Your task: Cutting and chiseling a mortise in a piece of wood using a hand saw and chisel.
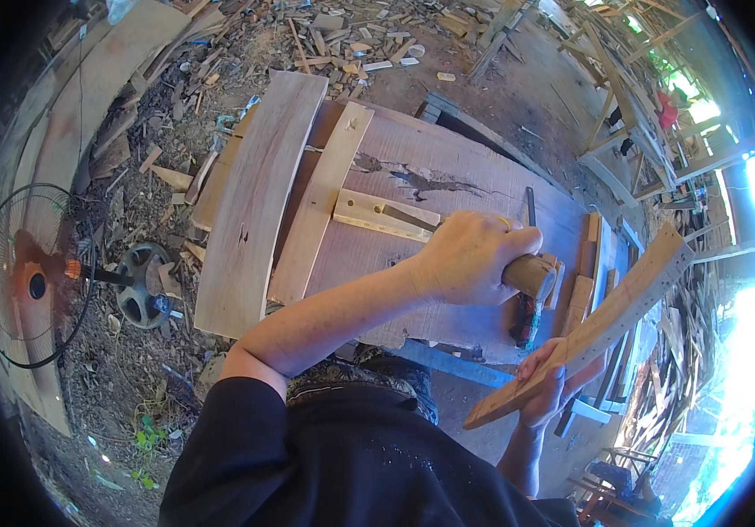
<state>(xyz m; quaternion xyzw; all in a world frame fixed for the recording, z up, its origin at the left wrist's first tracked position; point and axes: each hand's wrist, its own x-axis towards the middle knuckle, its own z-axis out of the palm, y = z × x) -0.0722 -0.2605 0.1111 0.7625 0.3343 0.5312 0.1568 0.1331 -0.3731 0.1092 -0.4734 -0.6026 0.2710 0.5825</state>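
Observation:
My left hand [474, 256] is wrapped round the wooden handle of a chisel [531, 276], whose metal blade points leftward. The blade's tip rests at a hole in a short, pale wood block [379, 216] with another hole near its left end. That block lies on a broad wooden slab [377, 281], touching a long pale board [329, 193]. Lower right, my right hand [549, 386] grips a long wooden bar [601, 329] with small dark marks along it. The bar is raised and slants up to the right, apart from the chisel.
A wide plank [254, 211] lies left of the pale board. Beyond my left hand is a thin metal tool [531, 206]. Wood strips [584, 299] line the slab's right side. A fan [35, 272] stands at far left; wood scraps [342, 48] litter the ground.

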